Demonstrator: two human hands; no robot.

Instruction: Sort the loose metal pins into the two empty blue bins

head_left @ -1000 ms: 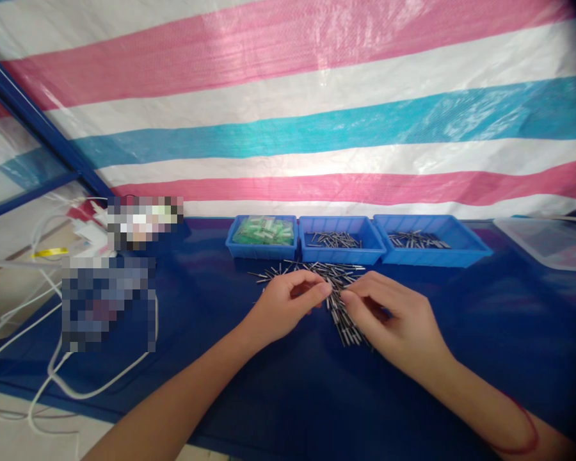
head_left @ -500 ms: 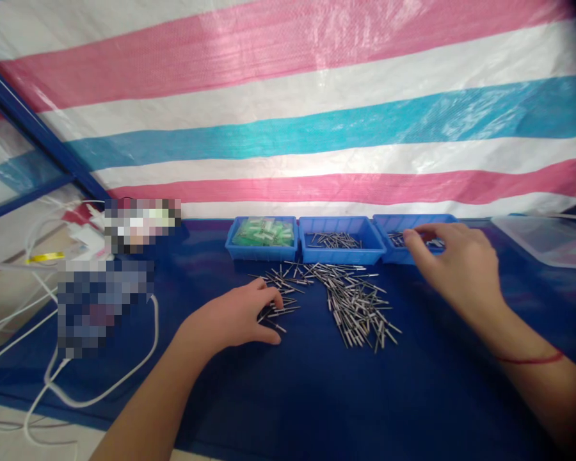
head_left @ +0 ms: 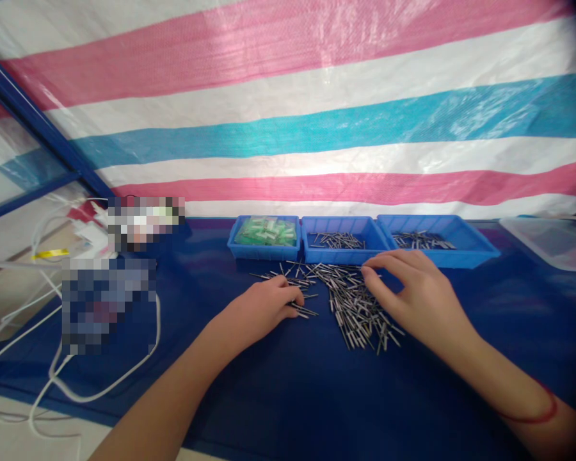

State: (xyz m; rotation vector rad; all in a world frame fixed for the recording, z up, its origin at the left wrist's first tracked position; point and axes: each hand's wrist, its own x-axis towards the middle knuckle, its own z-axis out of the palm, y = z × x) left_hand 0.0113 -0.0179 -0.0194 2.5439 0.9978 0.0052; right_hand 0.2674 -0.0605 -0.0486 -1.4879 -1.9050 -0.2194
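Apparently gathering, the left hand (head_left: 263, 308) curls over loose pins (head_left: 306, 312); the right hand (head_left: 416, 291), half-curled, hovers beside a pin pile (head_left: 358, 314). Cannot tell what either holds; lifting calls for fine pinching.

Thin metal pins (head_left: 360, 314) | silvery and dark | loose, crisscrossed | dense heap right, sparser scatter left, on blue tabletop (head_left: 288, 397)

We cannot tell whether the left hand (head_left: 266, 304) grips any of the metal pins (head_left: 360, 314) it partly covers; pixelated patches (head_left: 108, 304) mask objects at left, and we see translucent plastic (head_left: 547, 243) cut off at right.
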